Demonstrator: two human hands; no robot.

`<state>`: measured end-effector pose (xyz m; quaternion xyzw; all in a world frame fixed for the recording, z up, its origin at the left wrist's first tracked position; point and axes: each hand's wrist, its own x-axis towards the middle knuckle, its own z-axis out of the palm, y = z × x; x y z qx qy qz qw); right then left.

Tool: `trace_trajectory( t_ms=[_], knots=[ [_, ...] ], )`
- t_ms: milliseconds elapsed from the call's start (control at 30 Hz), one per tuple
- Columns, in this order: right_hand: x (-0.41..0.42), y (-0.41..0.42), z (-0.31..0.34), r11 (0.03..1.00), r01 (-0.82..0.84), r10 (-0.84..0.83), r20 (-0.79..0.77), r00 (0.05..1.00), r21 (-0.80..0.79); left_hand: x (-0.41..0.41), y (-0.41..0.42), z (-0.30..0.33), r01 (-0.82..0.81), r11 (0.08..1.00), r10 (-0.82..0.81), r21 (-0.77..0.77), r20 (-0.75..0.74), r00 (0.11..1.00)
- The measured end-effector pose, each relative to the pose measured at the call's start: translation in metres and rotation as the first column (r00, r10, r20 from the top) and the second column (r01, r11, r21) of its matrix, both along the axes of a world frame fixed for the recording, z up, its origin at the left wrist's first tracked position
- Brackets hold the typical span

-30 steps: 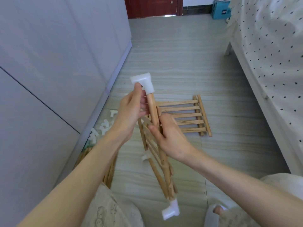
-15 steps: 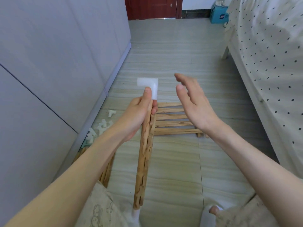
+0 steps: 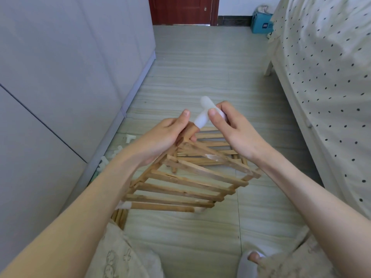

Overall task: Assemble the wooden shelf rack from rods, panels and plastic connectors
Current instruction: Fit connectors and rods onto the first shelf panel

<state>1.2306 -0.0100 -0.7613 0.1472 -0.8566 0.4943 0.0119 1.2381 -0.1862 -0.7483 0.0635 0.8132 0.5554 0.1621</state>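
Note:
A slatted wooden panel is held in the air in front of me, tilted nearly flat. My left hand grips its far corner rod. A white plastic connector sits on that rod's end, and my right hand pinches it between thumb and fingers. Another white connector caps the panel's near left corner. A second slatted panel lies flat on the floor behind, partly hidden by my hands.
Loose white connectors lie on the floor by the grey cabinet on the left. More wooden rods rest near my left knee. A dotted bed cover fills the right side. A blue box stands by the far door.
The panel has swung from edge-on and upright to nearly flat. My right hand, open in the air half a second ago, has closed on the white connector.

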Motion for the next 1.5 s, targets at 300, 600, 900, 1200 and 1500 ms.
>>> trace_trajectory(
  t_ms=[300, 600, 900, 1200, 1500],
  knots=[
    [0.01, 0.004, 0.005, 0.999, -0.05, 0.05, 0.066, 0.997, -0.006, 0.006, 0.002, 0.002, 0.058, 0.998, -0.061, 0.021, 0.17, 0.984],
    [0.011, -0.004, 0.011, 0.993, -0.041, 0.062, 0.203, 0.977, -0.109, 0.016, 0.005, 0.002, -0.016, 0.985, -0.035, 0.172, 0.291, 0.956],
    [0.011, -0.012, 0.014, 0.999, -0.027, 0.035, 0.232, 0.972, -0.039, 0.024, 0.008, 0.007, -0.112, 0.968, 0.016, 0.225, 0.39, 0.921],
    [0.018, -0.02, 0.01, 0.997, -0.077, 0.075, 0.209, 0.975, 0.004, 0.031, 0.0, 0.006, -0.088, 0.949, -0.042, 0.301, 0.4, 0.916],
    [0.018, -0.014, 0.005, 0.991, -0.129, 0.115, 0.246, 0.962, 0.043, 0.031, -0.005, -0.005, -0.093, 0.916, -0.051, 0.391, 0.342, 0.938]
  ],
)
